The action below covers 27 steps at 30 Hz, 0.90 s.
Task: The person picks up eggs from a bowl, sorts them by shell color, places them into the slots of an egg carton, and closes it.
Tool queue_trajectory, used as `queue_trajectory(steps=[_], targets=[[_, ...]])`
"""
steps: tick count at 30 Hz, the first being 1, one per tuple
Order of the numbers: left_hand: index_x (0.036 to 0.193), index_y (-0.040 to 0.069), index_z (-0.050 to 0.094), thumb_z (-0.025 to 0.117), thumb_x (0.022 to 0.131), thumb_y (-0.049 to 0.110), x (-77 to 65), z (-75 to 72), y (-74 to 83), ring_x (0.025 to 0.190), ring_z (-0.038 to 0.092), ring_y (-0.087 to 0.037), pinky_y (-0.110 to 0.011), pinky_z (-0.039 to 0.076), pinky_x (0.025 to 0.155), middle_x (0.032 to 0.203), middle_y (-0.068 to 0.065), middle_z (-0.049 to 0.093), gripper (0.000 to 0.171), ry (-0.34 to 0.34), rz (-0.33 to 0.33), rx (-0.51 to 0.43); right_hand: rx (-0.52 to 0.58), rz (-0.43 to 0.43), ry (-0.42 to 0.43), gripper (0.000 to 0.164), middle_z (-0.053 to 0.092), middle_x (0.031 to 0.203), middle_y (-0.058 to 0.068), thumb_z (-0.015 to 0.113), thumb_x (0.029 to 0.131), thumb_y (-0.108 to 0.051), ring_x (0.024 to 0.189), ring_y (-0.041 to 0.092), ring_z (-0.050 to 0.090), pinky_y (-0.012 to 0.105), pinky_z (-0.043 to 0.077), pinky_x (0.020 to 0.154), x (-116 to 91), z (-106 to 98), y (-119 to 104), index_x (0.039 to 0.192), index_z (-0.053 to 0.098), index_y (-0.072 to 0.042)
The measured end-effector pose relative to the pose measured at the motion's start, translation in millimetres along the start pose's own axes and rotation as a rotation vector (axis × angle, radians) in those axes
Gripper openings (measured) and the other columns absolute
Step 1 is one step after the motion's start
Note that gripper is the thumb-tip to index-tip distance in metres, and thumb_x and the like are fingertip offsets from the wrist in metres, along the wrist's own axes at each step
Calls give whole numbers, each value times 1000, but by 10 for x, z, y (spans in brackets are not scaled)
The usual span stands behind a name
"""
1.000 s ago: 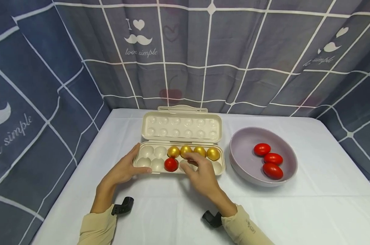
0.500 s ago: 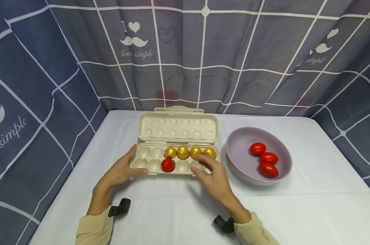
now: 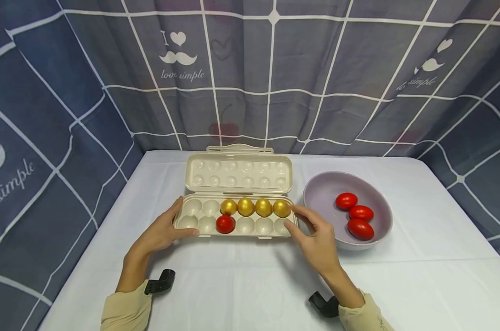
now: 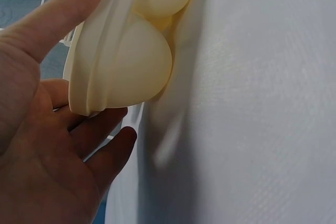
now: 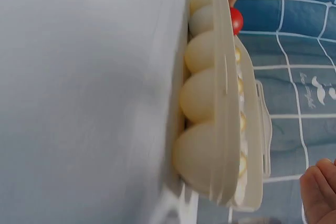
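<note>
A cream egg carton (image 3: 210, 235) lies with its lid tipped back on the white table. Several golden eggs (image 3: 246, 207) fill the right part of its back row, and one red egg (image 3: 225, 224) sits third from the left in the front row. My left hand (image 3: 161, 232) grips the carton's left end; in the left wrist view its thumb lies along the rim (image 4: 107, 40), with fingers at the end wall. At the right end, my right hand (image 3: 318, 239) hovers with thumb and fingers apart, holding nothing.
To the right of the carton stands a mauve bowl (image 3: 320, 202) with 3 red eggs (image 3: 360, 229) in it. A grey-blue checked curtain (image 3: 250, 69) hangs behind the table and along both sides. Each wrist wears a black camera mount (image 3: 161, 281).
My right hand has moved right along the carton, from its front-row cups to its right end. My left hand keeps its hold. The whole head view has shifted slightly.
</note>
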<state>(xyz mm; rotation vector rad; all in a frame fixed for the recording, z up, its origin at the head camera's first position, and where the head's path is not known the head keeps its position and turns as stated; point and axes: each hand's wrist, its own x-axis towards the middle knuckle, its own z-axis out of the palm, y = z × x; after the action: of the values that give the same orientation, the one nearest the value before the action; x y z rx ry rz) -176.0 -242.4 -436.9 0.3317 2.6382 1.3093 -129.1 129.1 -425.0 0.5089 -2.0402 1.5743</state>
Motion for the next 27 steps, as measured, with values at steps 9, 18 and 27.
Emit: queue_trajectory(steps=[9,18,27], targets=[[154,-8,6,83,80,29,3,-2,4,146,7,-43,-61,10,115,160,-28,5,113,5,6,-2,-34,43,51,39,68,110,21,75,76,17,105,9,65,24,51,90,-45,-322,-2,114,66,12],[154,-9,6,83,80,30,15,8,-15,147,6,-42,-60,10,115,160,-27,5,113,2,16,-1,-151,177,107,42,68,114,-2,77,78,11,103,3,65,18,48,90,-38,-701,-21,119,68,3],[154,-7,5,83,80,30,17,-4,-12,147,6,-42,-60,10,115,161,-27,4,114,-2,4,-8,-355,328,123,38,67,112,16,77,82,3,95,-6,64,10,48,80,13,-1006,12,117,65,9]])
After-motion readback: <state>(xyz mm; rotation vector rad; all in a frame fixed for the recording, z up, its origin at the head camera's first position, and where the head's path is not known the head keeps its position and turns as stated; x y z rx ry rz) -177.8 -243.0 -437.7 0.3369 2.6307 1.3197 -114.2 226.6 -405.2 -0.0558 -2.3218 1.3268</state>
